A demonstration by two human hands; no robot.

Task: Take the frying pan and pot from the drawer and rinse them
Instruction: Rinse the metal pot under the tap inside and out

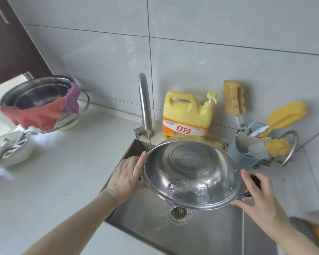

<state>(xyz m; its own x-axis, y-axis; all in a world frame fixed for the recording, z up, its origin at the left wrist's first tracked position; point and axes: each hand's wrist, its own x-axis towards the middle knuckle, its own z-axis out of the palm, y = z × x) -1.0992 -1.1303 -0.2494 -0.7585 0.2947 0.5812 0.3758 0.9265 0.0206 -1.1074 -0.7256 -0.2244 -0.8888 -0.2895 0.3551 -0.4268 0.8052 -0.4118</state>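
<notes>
A shiny steel pot is held tilted toward me over the steel sink. Water pools in its lower side and spills over the rim toward the drain. My left hand grips the pot's left rim. My right hand holds its right side at a dark handle. A thin stream runs from the steel tap just past the pot's left edge. No frying pan is in view.
A yellow detergent jug stands behind the sink. A blue caddy with yellow sponge brushes sits at the right. On the white counter at left are a steel basin draped with red and purple cloths, and a white bowl.
</notes>
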